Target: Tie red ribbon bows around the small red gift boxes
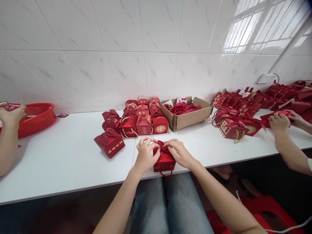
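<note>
A small red gift box sits at the table's front edge, straight before me, with a red cord handle hanging down its near side. Dark red ribbon is gathered in a knot or bow on its top. My left hand is closed, thumb and forefinger pinching the ribbon at the left. From the right, my right hand pinches the ribbon too, fingers bent over the box top. The ribbon's ends are partly hidden by my fingers. Left of my hands, a darker red gift box stands slightly turned.
Several red boxes are grouped behind my hands, beside a cardboard tray of red ribbons. Ribboned boxes crowd the right. Co-workers' hands appear at a red basin on the left and a red box on the right.
</note>
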Demonstrator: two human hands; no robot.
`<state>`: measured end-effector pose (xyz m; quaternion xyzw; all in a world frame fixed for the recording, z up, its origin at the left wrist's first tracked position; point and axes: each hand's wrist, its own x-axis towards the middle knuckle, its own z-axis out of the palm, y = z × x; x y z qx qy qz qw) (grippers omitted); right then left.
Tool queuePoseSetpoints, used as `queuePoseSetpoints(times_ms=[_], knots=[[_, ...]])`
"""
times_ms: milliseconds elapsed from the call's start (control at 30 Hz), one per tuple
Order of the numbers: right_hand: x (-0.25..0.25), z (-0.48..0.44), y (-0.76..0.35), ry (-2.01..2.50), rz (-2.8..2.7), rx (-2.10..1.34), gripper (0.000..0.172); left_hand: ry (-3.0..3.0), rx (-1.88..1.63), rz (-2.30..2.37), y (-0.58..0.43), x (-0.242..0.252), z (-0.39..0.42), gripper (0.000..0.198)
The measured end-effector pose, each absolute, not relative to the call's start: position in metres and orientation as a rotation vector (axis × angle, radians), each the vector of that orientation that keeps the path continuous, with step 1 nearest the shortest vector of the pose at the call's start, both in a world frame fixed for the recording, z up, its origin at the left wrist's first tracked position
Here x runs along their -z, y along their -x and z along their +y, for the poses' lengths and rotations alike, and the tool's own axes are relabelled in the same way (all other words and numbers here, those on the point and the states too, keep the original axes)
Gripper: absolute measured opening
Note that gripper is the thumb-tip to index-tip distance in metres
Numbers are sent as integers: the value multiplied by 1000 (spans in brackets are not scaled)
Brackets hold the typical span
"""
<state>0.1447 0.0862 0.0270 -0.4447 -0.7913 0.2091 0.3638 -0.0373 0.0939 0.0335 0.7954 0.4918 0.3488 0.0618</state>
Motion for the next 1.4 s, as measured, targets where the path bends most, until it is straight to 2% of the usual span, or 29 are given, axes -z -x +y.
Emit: queuePoseSetpoints(times_ms=[167, 267, 367, 433, 567, 633, 833, 967, 1200, 1333, 1400], knots=[[-25, 79, -150, 1179, -2014, -394, 24, -2494, -930, 1360, 43, -39, 93, 12], [-23, 88, -154, 1107, -2017, -378, 38, -2573, -870, 1269, 46, -44, 91, 13], [-24, 102, -157, 941, -2125, -532, 51, -2627, -869, 1249, 48, -45, 90, 14], [-25, 107, -157, 914, -2153, -562, 49, -2644, -867, 1253, 48, -45, 90, 15], [-30, 106, -158, 958, -2178, -395, 38, -2664, -861, 1272, 48, -43, 89, 15], [-33, 103, -160, 932, -2207, -343, 38, -2675, -866, 1267, 48, -42, 89, 15], [-40, 112, -162, 820, -2310, -508, 63, -2674, -880, 1240, 49, -39, 91, 15], [-39, 119, -157, 797, -2270, -576, 55, -2668, -888, 1256, 49, -38, 92, 14], [-63, 87, -166, 1138, -2370, -273, 37, -2707, -865, 1251, 48, -43, 92, 14], [-79, 76, -177, 1251, -2495, -579, 27, -2727, -876, 1237, 46, -46, 92, 14], [-78, 81, -178, 1243, -2432, -624, 26, -2737, -885, 1238, 46, -47, 92, 15]])
